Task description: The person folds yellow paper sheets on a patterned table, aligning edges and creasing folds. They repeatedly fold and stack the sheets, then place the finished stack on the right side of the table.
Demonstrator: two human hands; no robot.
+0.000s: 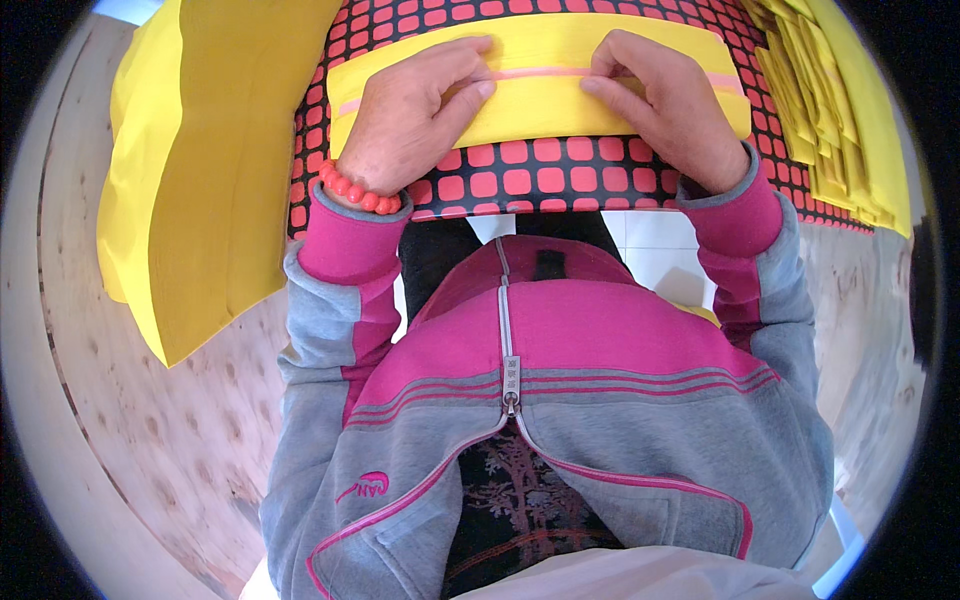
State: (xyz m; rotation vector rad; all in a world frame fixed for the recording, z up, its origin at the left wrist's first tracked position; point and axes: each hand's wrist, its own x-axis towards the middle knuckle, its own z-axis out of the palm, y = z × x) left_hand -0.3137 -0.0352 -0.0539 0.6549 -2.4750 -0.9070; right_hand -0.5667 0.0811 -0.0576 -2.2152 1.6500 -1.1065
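A long yellow folded piece (545, 110), paper or cloth, lies across the patterned surface in front of me. A narrow pink line (540, 73) runs along its middle. My left hand (410, 105) rests on its left part, fingers bent and thumb drawn in against the pink line. On the right part, my right hand (665, 95) is curled, thumb and bent forefinger pinching at the same line. Between the two hands a stretch of the piece lies flat. The undersides of both hands are hidden. A red bead bracelet (357, 194) circles my left wrist.
The work surface has a black cover with red squares (545, 180). At the left, large yellow sheets (215, 190) hang over its edge. Several folded yellow pieces (825, 110) are heaped at the right. Below is a light wood-grained surface (85, 300).
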